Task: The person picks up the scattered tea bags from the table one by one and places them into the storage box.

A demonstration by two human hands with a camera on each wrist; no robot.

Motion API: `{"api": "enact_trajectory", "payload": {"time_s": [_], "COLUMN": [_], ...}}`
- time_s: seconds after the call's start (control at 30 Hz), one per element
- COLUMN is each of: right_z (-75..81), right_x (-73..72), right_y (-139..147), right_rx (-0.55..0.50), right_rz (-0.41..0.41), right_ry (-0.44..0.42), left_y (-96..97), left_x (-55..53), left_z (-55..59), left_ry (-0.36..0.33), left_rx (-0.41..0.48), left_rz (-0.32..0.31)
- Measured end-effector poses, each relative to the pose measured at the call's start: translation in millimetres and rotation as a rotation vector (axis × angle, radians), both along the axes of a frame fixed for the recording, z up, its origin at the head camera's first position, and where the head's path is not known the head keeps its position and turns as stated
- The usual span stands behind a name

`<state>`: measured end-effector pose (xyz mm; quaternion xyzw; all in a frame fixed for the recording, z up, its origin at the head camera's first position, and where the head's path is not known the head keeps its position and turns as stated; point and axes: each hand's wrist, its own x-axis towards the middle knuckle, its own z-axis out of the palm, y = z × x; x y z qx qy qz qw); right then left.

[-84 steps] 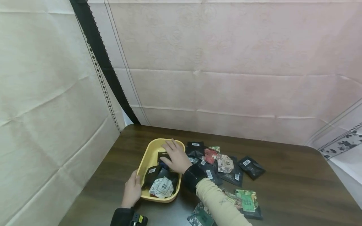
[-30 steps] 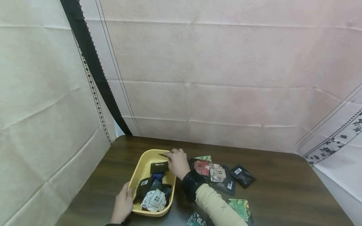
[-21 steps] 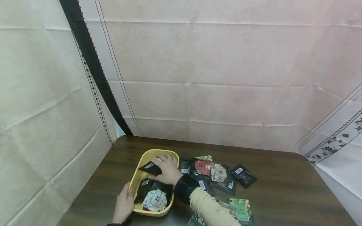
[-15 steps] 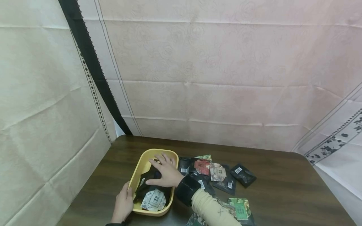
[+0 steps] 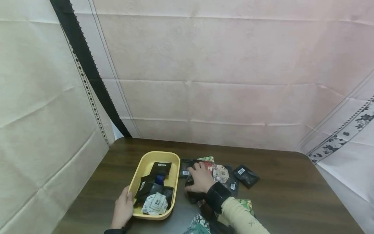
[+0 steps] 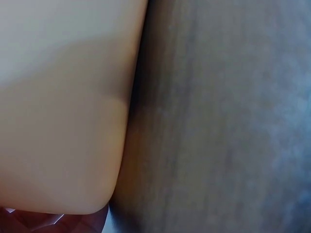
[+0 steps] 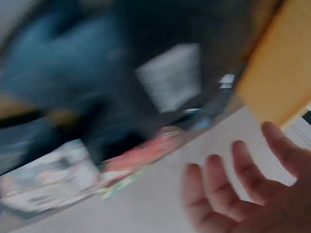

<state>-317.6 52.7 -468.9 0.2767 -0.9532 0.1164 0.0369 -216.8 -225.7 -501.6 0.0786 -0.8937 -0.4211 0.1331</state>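
Observation:
A yellow plastic tub (image 5: 144, 164) stands on the table, holding several dark sachets and a white-labelled sachet (image 5: 155, 203) at its near end. My left hand (image 5: 124, 208) grips the tub's left rim near the close corner; in the left wrist view the tub's wall (image 6: 63, 131) fills the left side, with fingers curled beneath it. To the right of the tub, my right hand (image 5: 200, 179) reaches over the pile of sachets, fingers spread. A black sachet (image 5: 195, 197) shows under its thumb side. The right wrist view, blurred, has the fingers (image 7: 221, 179) apart, with no sachet between them.
Beside the right hand lie a beige-labelled sachet (image 5: 222, 174), a black sachet (image 5: 246, 175) and a black sachet (image 5: 184, 169) by the tub. Nearer me are a green floral sachet (image 5: 199, 224) and a green-yellow one (image 5: 246, 205), partly behind the sleeve. A cloth (image 5: 204, 65) hangs behind the table.
My right hand set a black sachet down inside the tub, let go, and moved right to the pile. The left hand keeps its grip on the rim.

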Motion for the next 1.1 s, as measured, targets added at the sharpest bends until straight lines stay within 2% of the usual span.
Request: {"api": "enact_trajectory", "payload": {"time_s": [0.07,0.23,0.43,0.6,0.8,1.0,1.1], "right_z": [-5.7,-16.4,-21.8,-20.8,-9.4,18.3,31.3], "right_x": [2.1,4.8,5.5,6.6,8.5,3.6,3.6], "right_y": [7,12,11,12,14,4,-11], "right_rx": [0.073,0.126,0.096,0.023,-0.096,-0.235,-0.299], "right_rz": [-0.039,-0.063,-0.036,0.024,0.1,0.124,0.127], "right_ry": [-0.057,-0.153,-0.178,-0.139,-0.181,-0.166,-0.126], "left_y": [-1.9,-3.7,-0.8,1.2,1.9,2.1,2.0], "left_x": [0.6,1.7,2.6,1.9,1.5,1.7,1.1], "left_z": [1.2,1.4,-0.9,-1.4,-1.5,0.5,0.5], "left_ry": [-0.01,-0.038,-0.019,-0.011,-0.013,-0.01,-0.007], "left_rx": [-0.001,0.001,-0.004,-0.01,-0.006,-0.009,-0.005], "left_rz": [0.004,0.008,0.012,0.014,0.011,0.008,0.014]}}
